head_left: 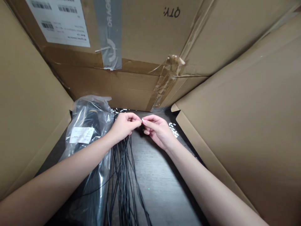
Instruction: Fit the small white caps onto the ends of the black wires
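My left hand (123, 126) and my right hand (157, 131) meet at the fingertips around a tiny white piece (142, 120). The left hand closes over the top of a bundle of thin black cables (122, 175), which hang down toward me across the table. The right hand pinches the white piece from the other side. Several similar white pieces (173, 129) lie in a small scatter just beyond my right hand. More of them (119, 110) sit behind my left hand.
A transparent plastic bag (88, 131) holding dark coiled material and a white label lies left of the cables on a dark wood table (160, 175). Cardboard box walls (235, 125) with tape and a shipping label surround the table on three sides.
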Available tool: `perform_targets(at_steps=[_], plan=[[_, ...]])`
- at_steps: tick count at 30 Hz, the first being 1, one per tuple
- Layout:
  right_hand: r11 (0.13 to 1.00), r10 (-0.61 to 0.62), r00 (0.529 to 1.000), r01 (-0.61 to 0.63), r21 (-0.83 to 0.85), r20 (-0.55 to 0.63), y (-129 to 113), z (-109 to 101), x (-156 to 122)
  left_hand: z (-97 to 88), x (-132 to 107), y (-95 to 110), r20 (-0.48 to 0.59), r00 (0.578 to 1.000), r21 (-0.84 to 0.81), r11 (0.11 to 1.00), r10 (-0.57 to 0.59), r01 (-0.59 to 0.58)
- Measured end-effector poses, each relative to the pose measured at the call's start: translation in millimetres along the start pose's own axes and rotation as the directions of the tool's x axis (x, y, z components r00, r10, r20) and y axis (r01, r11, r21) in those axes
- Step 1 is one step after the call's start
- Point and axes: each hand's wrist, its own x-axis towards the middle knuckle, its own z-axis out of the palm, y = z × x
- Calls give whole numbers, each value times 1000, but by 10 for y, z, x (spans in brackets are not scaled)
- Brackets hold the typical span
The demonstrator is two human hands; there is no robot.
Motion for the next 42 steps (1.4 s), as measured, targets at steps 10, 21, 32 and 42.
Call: perform_targets(at_steps=[10,21,32,42], plan=[[996,-73,997,72,-57,-32,9,20,-18,-17,-2,-19,9,1000,32,999,-9,9],[994,-91,996,90,-68,-19,27,1,-15,-14,17,-31,29,999,-15,999,-34,34],[994,-56,998,53,-94,-30,26,10,-12,8,-18,41,8,1000,32,999,21,-21],[998,-37,998,35,-44,-47,10,14,-18,-3,4,8,23,1000,6,1000,-2,1]])
